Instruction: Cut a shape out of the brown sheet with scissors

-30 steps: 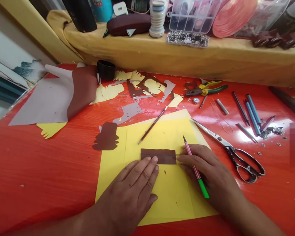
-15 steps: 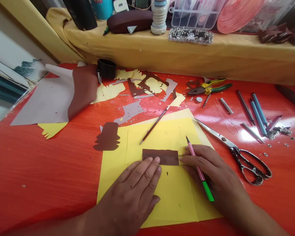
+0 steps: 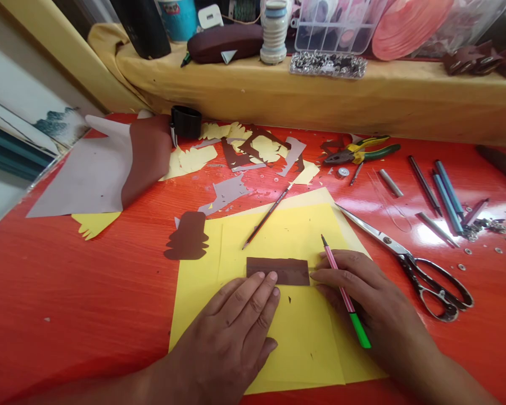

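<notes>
My left hand (image 3: pixel 240 326) lies with its fingers stretched out, the fingertips resting on the lower edge of a small brown rectangular strip (image 3: pixel 289 271). That strip sits on yellow paper (image 3: pixel 295 343). At its right end, the fingertips of my right hand (image 3: pixel 362 292) are close to the strip's edge. Between the fingers of that hand is a pink felt-tip pen (image 3: pixel 332 260) with a green end, its dark tip pointing up and away. A pencil (image 3: pixel 267 216) lies across the top of the paper. A brown cut-out with scalloped sides (image 3: pixel 189 236) overlaps the paper's left corner.
Large scissors (image 3: pixel 398 250) lie right of the paper, with pens (image 3: pixel 447 191) and metal tubes beyond. Pliers (image 3: pixel 362 152) and many paper and brown scraps (image 3: pixel 261 147) are farther back. A grey-brown sheet (image 3: pixel 96 169) is on the left. A cloth-covered ledge (image 3: pixel 244 101) carries boxes and spools.
The whole view has shifted slightly. Both hands, the strip and the felt-tip pen keep the same places relative to each other.
</notes>
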{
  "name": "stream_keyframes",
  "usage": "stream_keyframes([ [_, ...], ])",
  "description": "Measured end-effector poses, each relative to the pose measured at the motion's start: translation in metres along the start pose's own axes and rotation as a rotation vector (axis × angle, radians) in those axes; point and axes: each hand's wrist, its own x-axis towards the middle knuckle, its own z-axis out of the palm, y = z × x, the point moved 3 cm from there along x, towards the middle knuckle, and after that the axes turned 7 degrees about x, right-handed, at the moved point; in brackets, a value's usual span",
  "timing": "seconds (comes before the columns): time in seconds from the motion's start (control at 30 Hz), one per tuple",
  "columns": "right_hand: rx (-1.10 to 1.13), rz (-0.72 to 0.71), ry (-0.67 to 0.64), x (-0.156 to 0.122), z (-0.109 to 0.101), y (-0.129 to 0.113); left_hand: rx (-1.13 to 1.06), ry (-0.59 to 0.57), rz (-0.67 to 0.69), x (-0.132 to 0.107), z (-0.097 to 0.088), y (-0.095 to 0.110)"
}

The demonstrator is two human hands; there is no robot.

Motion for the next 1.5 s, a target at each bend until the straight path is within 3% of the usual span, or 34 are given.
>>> stream_keyframes([
  [1.23,0.07,0.008,0.018,-0.0023,0.0042,0.0008,0.034,0.038,-0.008,-0.0009,0.0007,0.002],
  [1.5,0.135,0.021,0.088,0.0023,0.0008,-0.0036,0.033,0.063,-0.004,0.0007,0.0024,0.0001],
])
